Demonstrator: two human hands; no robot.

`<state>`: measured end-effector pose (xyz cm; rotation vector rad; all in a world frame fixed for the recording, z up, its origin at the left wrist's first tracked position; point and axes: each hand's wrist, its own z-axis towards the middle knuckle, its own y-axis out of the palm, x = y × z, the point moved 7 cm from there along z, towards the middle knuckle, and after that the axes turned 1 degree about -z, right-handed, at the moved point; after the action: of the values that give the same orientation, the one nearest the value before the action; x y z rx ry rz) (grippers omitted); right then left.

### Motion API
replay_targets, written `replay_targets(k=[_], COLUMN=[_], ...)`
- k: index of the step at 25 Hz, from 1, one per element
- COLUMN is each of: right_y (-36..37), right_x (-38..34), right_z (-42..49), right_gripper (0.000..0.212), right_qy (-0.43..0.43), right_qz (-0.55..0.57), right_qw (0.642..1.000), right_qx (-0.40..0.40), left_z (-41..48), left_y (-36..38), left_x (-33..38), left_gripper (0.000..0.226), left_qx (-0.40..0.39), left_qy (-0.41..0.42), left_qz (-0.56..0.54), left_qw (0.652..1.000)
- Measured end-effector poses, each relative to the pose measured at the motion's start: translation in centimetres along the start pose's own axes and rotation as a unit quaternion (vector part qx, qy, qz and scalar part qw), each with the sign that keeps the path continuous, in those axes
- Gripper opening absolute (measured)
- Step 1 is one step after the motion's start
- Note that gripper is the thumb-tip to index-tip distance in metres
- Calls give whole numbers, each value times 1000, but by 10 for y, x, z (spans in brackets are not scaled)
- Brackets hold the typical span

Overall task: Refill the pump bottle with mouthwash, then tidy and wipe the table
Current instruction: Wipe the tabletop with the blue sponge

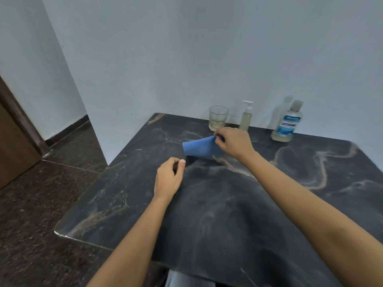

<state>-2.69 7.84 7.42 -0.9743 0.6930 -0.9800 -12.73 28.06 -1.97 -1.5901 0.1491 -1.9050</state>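
A blue ribbed cloth lies partly lifted on the dark marble table. My right hand pinches the cloth's far right edge. My left hand hovers just in front of the cloth with fingers curled and nothing in it. Along the wall at the back stand a slim pump bottle with pale liquid and a white pump, and a mouthwash bottle with a blue label and a clear cap.
A clear drinking glass stands left of the pump bottle near the wall. The table's left edge drops to a dark speckled floor. A brown door is at the far left.
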Motion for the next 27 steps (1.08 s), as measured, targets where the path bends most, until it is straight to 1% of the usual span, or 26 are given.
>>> replay_targets(k=[4, 6, 8, 10, 13, 15, 16, 18, 19, 21, 22, 23, 25, 26, 27], right_y=[-76, -103, -127, -145, -162, -167, -167, -162, -155, -136, -128, -124, -124, -123, -117], right_x=[47, 74, 99, 121, 137, 135, 129, 115, 108, 94, 90, 90, 102, 110, 114], right_z=[-82, -119, -161, -205, -271, -318, -341, -383, -398, -415, -418, -417, -409, -402, -395], right_gripper=[24, 23, 22, 21, 18, 16, 14, 10, 9, 5, 9, 12, 15, 20, 29], right_qy=[66, 98, 133, 166, 202, 204, 200, 194, 191, 166, 144, 123, 117, 122, 118], right_qz=[-10, -12, -38, -62, -100, -128, -124, -88, -65, -17, 3, 27, 111, 150, 174], right_qw=[997, 994, 988, 982, 970, 966, 967, 972, 976, 986, 989, 991, 986, 981, 977], right_qx=[26, 45, 63, 68, 89, 98, 102, 101, 85, 13, -29, -50, -29, -20, -37], left_z=[-67, -92, -115, -134, -158, -173, -181, -194, -198, -201, -201, -201, -200, -200, -201], left_y=[15, 25, 38, 50, 64, 75, 80, 91, 95, 99, 100, 99, 98, 97, 96], left_x=[38, 57, 74, 88, 101, 110, 114, 120, 122, 121, 120, 118, 113, 112, 111], left_gripper=[28, 29, 30, 33, 36, 36, 36, 34, 34, 35, 35, 36, 36, 37, 37], left_qx=[-21, -35, -56, -69, -76, -82, -87, -94, -97, -101, -101, -100, -96, -93, -92], left_qy=[13, 45, 67, 72, 80, 100, 111, 136, 143, 140, 135, 131, 118, 110, 105], left_qz=[-6, 12, 34, 52, 47, 39, 37, 38, 39, 43, 43, 41, 30, 25, 22], left_qw=[1000, 998, 996, 994, 993, 991, 989, 986, 984, 984, 985, 986, 988, 989, 990])
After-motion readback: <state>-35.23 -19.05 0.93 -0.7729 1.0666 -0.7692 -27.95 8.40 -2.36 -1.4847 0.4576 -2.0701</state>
